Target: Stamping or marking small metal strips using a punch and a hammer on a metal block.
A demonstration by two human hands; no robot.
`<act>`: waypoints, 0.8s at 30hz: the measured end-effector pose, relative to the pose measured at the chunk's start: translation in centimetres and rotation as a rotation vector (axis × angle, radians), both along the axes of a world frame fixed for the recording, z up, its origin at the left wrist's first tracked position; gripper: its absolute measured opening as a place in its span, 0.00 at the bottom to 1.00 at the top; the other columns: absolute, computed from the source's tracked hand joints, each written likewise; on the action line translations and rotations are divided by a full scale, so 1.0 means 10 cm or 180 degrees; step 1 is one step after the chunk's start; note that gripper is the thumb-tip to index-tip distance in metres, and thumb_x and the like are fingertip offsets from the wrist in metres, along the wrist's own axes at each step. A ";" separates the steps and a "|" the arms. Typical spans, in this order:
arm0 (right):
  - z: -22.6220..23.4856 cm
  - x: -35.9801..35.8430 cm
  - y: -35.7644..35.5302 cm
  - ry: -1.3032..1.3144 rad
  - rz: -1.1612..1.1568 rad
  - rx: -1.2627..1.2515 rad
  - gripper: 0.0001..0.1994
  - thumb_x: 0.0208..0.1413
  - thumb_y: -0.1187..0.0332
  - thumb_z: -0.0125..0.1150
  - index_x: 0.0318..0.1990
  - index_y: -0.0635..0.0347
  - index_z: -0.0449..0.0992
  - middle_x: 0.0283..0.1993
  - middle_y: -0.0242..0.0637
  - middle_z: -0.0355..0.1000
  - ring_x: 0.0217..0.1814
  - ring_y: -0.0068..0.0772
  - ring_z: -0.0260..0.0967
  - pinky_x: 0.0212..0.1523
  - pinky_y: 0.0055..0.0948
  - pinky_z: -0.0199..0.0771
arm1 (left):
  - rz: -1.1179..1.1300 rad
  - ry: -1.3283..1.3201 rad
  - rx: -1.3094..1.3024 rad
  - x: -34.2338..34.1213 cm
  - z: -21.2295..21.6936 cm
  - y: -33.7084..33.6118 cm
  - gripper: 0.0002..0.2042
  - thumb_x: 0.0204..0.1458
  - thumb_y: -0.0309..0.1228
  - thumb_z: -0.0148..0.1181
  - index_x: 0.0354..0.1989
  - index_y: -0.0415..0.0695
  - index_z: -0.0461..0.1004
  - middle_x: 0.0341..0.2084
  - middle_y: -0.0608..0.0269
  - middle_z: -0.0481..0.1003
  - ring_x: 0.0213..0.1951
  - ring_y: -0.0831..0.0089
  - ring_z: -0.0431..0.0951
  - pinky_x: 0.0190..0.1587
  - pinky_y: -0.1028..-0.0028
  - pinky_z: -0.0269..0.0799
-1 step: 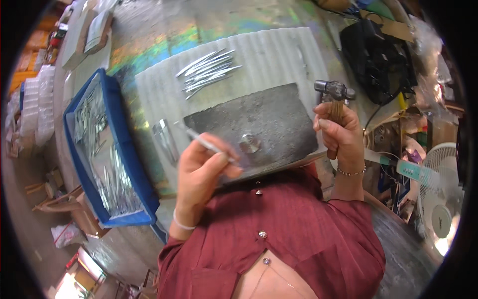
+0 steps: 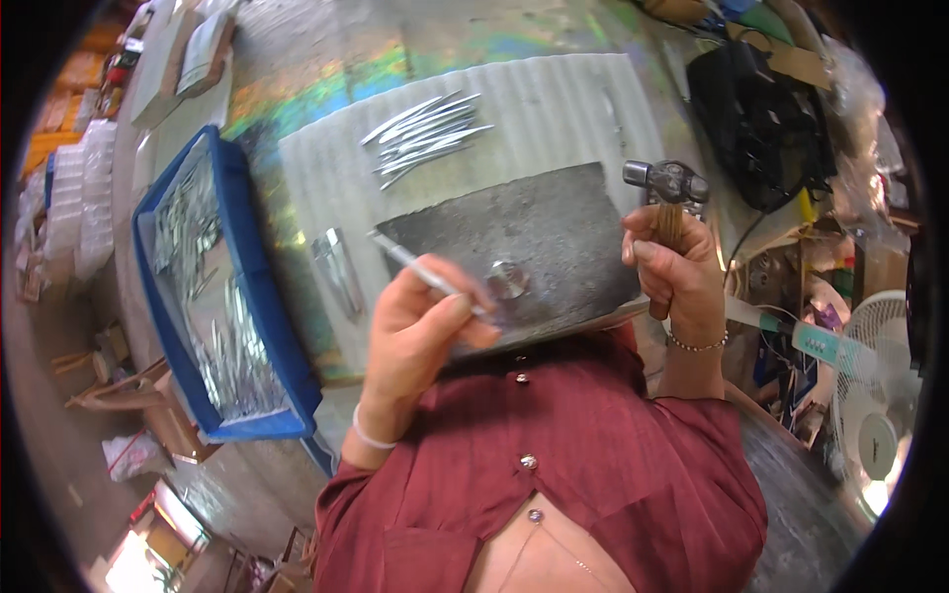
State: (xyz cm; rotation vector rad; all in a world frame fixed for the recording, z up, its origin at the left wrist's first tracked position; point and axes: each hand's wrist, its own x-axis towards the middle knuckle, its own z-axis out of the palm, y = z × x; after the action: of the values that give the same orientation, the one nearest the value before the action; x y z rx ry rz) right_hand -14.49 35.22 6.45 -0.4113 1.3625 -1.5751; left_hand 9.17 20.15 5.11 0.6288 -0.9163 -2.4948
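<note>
1. Colour-streaked grey worktop (image 2: pixel 306 77) stretches out beyond the fingers, a white ribbed foam sheet (image 2: pixel 326 163) spread over it.
2. Centre stage, a slim, straight, silvery rod (image 2: pixel 403 255), and the left hand (image 2: pixel 415 321) has it pinched between thumb and fingers! One end juts forward and left of the fingertips; the other blurs beneath them.
3. Light, stiff and rather slippery, I'd judge; a thumb-and-finger pinch around the middle looks the steadiest hold.
4. Just right of those fingers, a small, round, shiny piece (image 2: pixel 507 279) sits on a rough, dark grey slab (image 2: pixel 559 222).
5. Across to the right hand (image 2: pixel 680 265), wrapped around a steel-headed hammer with a brown wooden handle (image 2: pixel 669 186), gripped close below the head. Top-heavy, surely!
6. Ahead of the left fingers, a loose pile of silvery rods (image 2: pixel 427 135); to their left, shiny flat pieces (image 2: pixel 337 272), then a long blue plastic tray (image 2: pixel 259 272) holding slender glinting pieces (image 2: pixel 232 361).
</note>
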 end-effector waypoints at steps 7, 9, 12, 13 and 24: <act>0.03 0.44 -0.34 -0.0529 0.0580 -0.0368 0.09 0.51 0.81 0.54 0.41 0.67 0.70 0.29 0.43 0.71 0.10 0.10 0.49 0.10 0.11 0.47 | -0.0070 0.0458 0.0719 -0.11 0.01 0.07 0.08 0.57 0.23 0.53 0.44 0.37 0.68 0.34 0.53 0.75 0.34 0.64 0.81 0.36 0.71 0.80; 0.08 0.54 -0.40 -0.0588 0.0575 -0.0328 0.08 0.51 0.81 0.55 0.39 0.66 0.70 0.28 0.41 0.72 0.11 0.10 0.50 0.10 0.12 0.48 | -0.0037 0.0511 0.0792 -0.10 -0.01 0.08 0.09 0.57 0.24 0.53 0.45 0.37 0.69 0.35 0.53 0.75 0.35 0.64 0.80 0.36 0.72 0.80; 0.11 0.65 -0.45 -0.0731 0.0533 -0.0326 0.06 0.52 0.81 0.56 0.38 0.64 0.69 0.28 0.41 0.74 0.12 0.11 0.53 0.10 0.13 0.49 | 0.0007 0.0835 0.1171 -0.10 -0.09 0.07 0.08 0.58 0.27 0.53 0.43 0.38 0.70 0.37 0.52 0.75 0.35 0.66 0.80 0.36 0.74 0.80; 0.12 0.68 -0.47 -0.0828 0.0509 -0.0373 0.06 0.53 0.80 0.57 0.37 0.63 0.68 0.28 0.41 0.74 0.12 0.11 0.54 0.10 0.13 0.50 | 0.0023 0.0841 0.1178 -0.10 -0.12 0.07 0.08 0.58 0.27 0.53 0.43 0.38 0.70 0.37 0.52 0.75 0.35 0.66 0.80 0.36 0.74 0.80; 0.25 0.85 -0.49 0.0318 0.0573 -0.0016 0.05 0.54 0.76 0.59 0.36 0.65 0.70 0.27 0.35 0.73 0.21 0.15 0.66 0.20 0.14 0.63 | -0.0053 0.0944 0.1709 -0.11 -0.20 0.10 0.09 0.58 0.32 0.53 0.41 0.40 0.70 0.35 0.56 0.77 0.30 0.73 0.79 0.31 0.78 0.78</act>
State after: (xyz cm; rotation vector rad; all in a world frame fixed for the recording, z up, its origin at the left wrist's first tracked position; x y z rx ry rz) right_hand -6.03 30.35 8.93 -0.6058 1.3574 -1.4260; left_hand 8.05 21.12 3.13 0.3839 -0.1386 -2.7592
